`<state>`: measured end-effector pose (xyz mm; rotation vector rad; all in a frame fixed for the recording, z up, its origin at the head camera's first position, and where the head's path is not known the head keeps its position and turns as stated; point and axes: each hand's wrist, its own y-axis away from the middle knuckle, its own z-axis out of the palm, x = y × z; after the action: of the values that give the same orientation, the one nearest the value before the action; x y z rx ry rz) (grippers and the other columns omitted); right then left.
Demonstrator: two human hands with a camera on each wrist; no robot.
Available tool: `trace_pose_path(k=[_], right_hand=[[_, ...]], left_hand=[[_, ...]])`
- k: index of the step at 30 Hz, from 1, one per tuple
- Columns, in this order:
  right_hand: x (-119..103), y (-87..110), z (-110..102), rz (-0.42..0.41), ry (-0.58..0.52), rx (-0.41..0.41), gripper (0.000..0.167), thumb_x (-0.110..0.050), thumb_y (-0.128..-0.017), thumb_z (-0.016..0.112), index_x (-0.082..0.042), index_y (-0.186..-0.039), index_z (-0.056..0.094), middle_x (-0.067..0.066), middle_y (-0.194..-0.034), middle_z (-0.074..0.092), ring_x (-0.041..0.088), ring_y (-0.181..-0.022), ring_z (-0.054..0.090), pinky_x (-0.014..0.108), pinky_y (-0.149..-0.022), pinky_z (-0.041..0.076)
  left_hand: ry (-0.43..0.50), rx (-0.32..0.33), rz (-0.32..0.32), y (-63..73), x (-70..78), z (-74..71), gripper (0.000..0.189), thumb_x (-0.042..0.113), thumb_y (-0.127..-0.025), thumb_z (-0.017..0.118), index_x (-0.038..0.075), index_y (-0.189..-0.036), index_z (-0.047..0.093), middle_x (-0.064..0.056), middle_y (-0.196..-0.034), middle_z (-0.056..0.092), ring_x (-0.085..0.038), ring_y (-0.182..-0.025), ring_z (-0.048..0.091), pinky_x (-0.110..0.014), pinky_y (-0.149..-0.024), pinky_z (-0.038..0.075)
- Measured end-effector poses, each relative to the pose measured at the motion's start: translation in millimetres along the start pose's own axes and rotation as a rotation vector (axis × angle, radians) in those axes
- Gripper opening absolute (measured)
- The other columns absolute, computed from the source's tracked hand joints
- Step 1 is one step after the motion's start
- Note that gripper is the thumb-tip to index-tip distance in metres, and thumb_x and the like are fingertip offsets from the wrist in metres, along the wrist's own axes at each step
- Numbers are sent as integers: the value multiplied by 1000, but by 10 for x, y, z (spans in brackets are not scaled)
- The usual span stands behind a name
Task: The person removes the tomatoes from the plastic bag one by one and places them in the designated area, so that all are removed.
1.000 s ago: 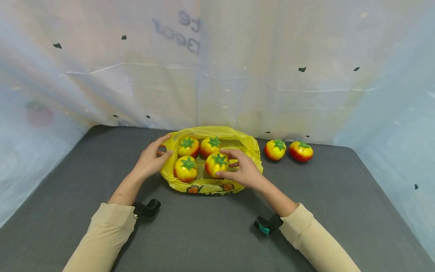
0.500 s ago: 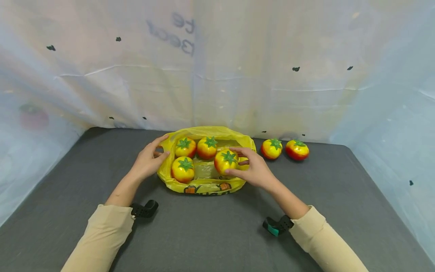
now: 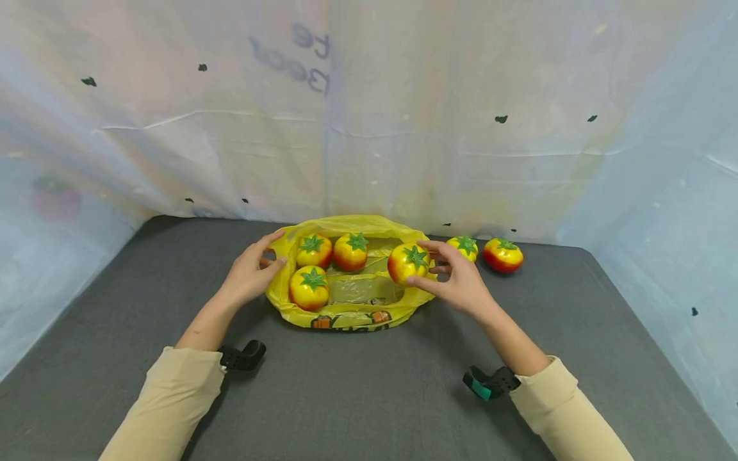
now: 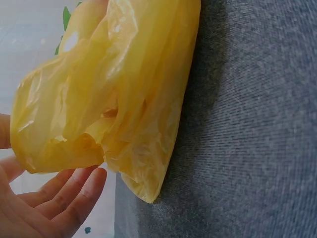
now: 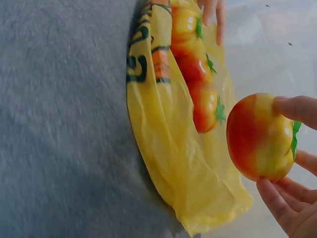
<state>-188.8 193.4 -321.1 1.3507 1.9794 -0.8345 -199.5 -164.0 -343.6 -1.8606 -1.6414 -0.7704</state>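
Note:
My right hand (image 3: 455, 278) holds a glossy yellow-and-red toy tomato (image 3: 408, 264) with a green leafy top, thumb on one side and fingers on the other. It is above the right end of a yellow plastic bag (image 3: 357, 225); the right wrist view shows the tomato (image 5: 260, 136) apart from the bag (image 5: 163, 129). Inside the bag sit three similar tomatoes (image 3: 309, 288), grouped toward its left. My left hand (image 3: 250, 272) is at the bag's left rim, its fingers (image 4: 81, 193) extended and touching the plastic.
Two more tomatoes (image 3: 503, 256) lie on the dark grey table (image 3: 346, 390) to the right of the bag, one partly hidden by my right hand. A pale plastic sheet (image 3: 392, 128) hangs behind the table's back edge and along both sides.
My right hand has lifted the tomato from among the others in the bag and carried it right, to the bag's right end. My left hand stays at the left rim.

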Motion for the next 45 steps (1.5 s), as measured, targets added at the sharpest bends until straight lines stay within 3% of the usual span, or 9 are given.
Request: trace_pose_path(k=[14, 24, 45], right_hand=[[198, 99, -292, 46, 49, 70, 69, -28, -82, 77, -9, -141, 47, 14, -141, 46, 32, -118, 52, 51, -97, 46], [331, 151, -475, 84, 132, 95, 70, -31, -84, 75, -8, -142, 44, 17, -133, 51, 35, -114, 55, 51, -94, 47], [543, 297, -842, 182, 210, 172, 72, -38, -87, 71, -5, -144, 42, 23, -139, 45, 40, -117, 52, 52, -94, 46]], left_hand=[[9, -10, -1, -20, -33, 28, 58, 21, -101, 48, 15, -154, 24, -28, -144, 35, -42, -113, 53, -47, -78, 51], [24, -12, -3, -23, -24, 22, 58, 22, -101, 48, 16, -154, 24, -28, -143, 35, -42, -113, 53, -46, -78, 51], [25, -15, -10, -29, -60, 10, 58, 20, -101, 47, 15, -154, 23, -28, -145, 33, -43, -114, 52, -47, -78, 51]])
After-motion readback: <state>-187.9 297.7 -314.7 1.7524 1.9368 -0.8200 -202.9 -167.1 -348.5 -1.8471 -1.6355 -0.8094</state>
